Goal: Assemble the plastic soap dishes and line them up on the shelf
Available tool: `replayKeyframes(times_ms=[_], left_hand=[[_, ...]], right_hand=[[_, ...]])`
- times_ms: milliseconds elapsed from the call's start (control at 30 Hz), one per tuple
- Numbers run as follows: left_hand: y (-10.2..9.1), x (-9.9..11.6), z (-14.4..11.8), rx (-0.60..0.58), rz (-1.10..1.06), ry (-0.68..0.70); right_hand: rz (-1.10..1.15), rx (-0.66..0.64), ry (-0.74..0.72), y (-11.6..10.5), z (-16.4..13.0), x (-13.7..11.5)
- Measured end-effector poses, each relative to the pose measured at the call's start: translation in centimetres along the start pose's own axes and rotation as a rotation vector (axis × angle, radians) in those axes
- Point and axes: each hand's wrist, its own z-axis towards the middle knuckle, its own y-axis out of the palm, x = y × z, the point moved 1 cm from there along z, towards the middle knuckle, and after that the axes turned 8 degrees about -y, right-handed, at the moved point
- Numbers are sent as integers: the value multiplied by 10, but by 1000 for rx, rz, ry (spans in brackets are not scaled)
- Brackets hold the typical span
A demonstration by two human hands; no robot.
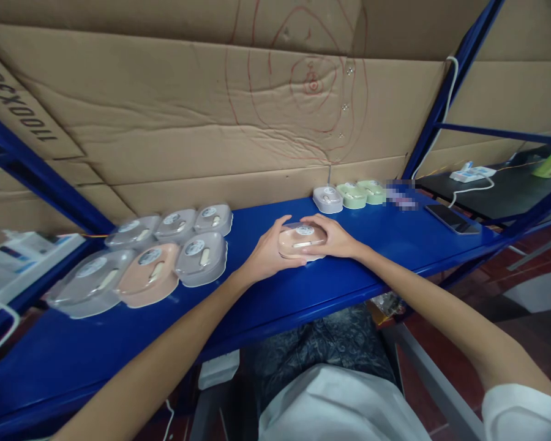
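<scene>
Both hands close around one pink lidded case (302,240) that rests on the blue table (330,282). The left hand (269,251) cups its left end, thumb laid over the top edge and fingers curled under the near side; the right hand (333,239) covers the right end, fingers bent over the lid. Neither hand is spread open; each is partly folded against the case, which sits squarely between them, so the grip looks meant to steady it from both ends while it stays on the surface.

Well to the left of the left hand, a cluster of similar cases (158,257) lies in two rows, touching one another, most grey or clear-topped and one pink, each with a round label on its lid. Beyond the right hand, against the cardboard backing (211,122), a short row of three cases (351,195) stands side by side: one pale lilac and two green. Farther right of that hand a dark phone (452,218) lies flat near the table's edge, and a white power strip (472,174) sits on the neighbouring dark shelf.
</scene>
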Motion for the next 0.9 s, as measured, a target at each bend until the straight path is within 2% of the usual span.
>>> replayKeyframes(times_ms=[200, 333, 433, 533, 700, 900], left_hand=[[-2, -1, 0, -4, 10, -40], [-2, 0, -1, -27, 3, -33], [-1, -1, -1, -44, 5, -19], [1, 0, -2, -55, 4, 8], [2, 3, -4, -75, 14, 57], [2, 4, -3, -72, 27, 62]], right_hand=[[-56, 136, 108, -37, -16, 13], [-223, 122, 179, -70, -50, 23], [-322, 129, 217, -87, -70, 29], [-373, 91, 221, -92, -75, 34], [-461, -40, 213, -86, -71, 40], [-518, -102, 223, -84, -72, 43]])
